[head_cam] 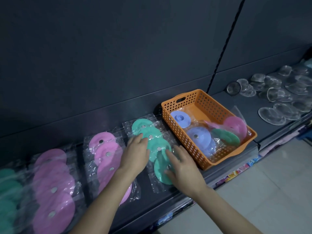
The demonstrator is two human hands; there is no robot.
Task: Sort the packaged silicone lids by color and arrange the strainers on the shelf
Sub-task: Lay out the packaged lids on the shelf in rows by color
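A row of green packaged lids [152, 141] lies overlapping on the dark shelf [146, 200]. My left hand [135, 154] rests on the row's left side with fingers straight. My right hand [182, 168] lies flat on the nearest green lids. Left of them lie a row of pink lids [106, 154], a second row of pink lids [54, 188], and more green lids [8, 191] at the far left. An orange basket [175, 119] holds blue lids [199, 137], a green lid [226, 137] and a pink lid [235, 126]. A mesh strainer [233, 88] stands at the back right.
Several clear packaged items [278, 92] cover the shelf's right part. A dark back wall [118, 56] rises behind the shelf, with a black upright strip [224, 43]. Price labels run along the shelf's front edge [236, 173]. Pale floor tiles [270, 191] lie below at right.
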